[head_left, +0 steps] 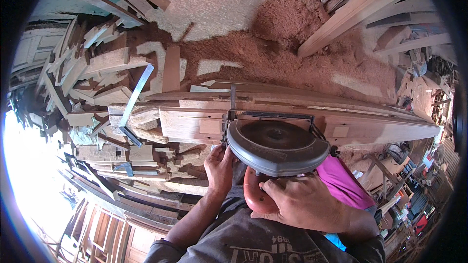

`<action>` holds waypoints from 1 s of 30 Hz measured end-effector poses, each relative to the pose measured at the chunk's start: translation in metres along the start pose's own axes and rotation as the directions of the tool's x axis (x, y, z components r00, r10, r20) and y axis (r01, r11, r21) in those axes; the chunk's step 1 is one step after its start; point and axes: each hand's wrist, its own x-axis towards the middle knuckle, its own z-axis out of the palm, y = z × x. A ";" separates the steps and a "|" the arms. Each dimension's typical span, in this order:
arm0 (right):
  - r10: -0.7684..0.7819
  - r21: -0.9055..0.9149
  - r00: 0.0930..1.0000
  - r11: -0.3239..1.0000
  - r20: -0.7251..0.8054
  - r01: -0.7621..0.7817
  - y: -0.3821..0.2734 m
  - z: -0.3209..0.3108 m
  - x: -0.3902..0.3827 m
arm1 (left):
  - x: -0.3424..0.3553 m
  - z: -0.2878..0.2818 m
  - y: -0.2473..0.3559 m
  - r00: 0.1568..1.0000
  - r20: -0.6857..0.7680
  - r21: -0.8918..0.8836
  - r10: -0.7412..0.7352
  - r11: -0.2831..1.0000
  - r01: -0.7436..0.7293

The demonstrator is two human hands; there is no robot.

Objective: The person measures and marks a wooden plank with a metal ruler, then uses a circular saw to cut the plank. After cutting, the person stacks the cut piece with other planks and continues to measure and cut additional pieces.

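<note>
A circular saw [278, 151] with a dark disc, grey guard and orange handle rests over long wooden planks [385, 129]. My right hand [304, 199] is wrapped round the orange handle, below the guard. My left hand [218, 168] has its fingers closed on the saw's left-side fitting, at the end of a dark metal base with an upright bar [233, 97] crossing the planks. To the left, a metal try square [136, 96] with a dark stock lies across offcuts.
Piles of offcuts [85, 83] fill the left. Reddish sawdust [278, 27] covers the floor beyond the planks, between leaning timbers [348, 12]. Pink fabric [341, 180] shows right of the saw. Cluttered tools [404, 165] lie at the far right.
</note>
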 end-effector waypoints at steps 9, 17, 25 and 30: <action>0.043 -0.012 0.994 0.999 0.100 -0.042 -0.019 -0.013 0.020 | 0.006 -0.015 0.013 0.997 -0.019 0.094 0.078 0.993 -0.076; 0.022 0.011 0.995 1.000 0.102 -0.023 -0.026 0.001 0.032 | 0.015 -0.036 0.016 0.998 -0.048 0.151 0.046 0.988 -0.039; 0.015 0.011 0.996 1.000 0.083 -0.016 -0.030 0.012 0.040 | 0.019 -0.047 0.017 0.997 -0.036 0.093 0.072 0.993 -0.068; -0.015 0.012 1.000 1.000 0.022 0.014 -0.035 0.014 0.047 | 0.020 -0.054 0.023 0.997 -0.032 0.115 0.075 0.991 -0.071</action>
